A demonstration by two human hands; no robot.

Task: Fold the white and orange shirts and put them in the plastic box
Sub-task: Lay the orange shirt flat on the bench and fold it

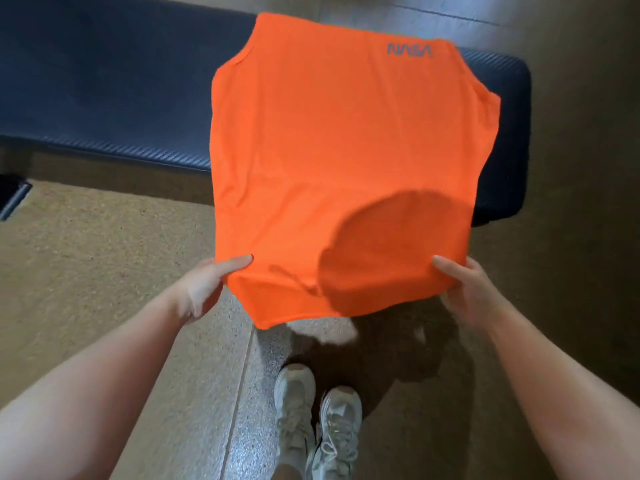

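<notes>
Right now, from the head camera, I look down on an orange shirt (pixel 346 161) held out in front of the body, stretched between both hands. My left hand (pixel 204 289) pinches the near left corner, thumb on top of the cloth and the other fingers tucked under it. My right hand (pixel 467 285) does the same at the near right corner, thumb on top, fingers hidden beneath. Both grips are closed on the fabric, not spread.

The shirt runs away from the two grips, its long axis pointing straight ahead. The far end, with a grey logo (pixel 409 50) near its right corner, lies over a dark padded counter (pixel 86 98). The near end hangs free in the air above the floor (pixel 104 271) and a pair of pale shoes (pixel 318 420). The sides look already turned in, so the cloth reads as a long panel with a loose flap drooping below the near edge.

Both hands sit equally near the shirt, one on each side of its centre line. I judge the next fold turns on that line: the near edge has to travel forward, toward the logo end.

Neither the white shirt nor the plastic box is in view.
</notes>
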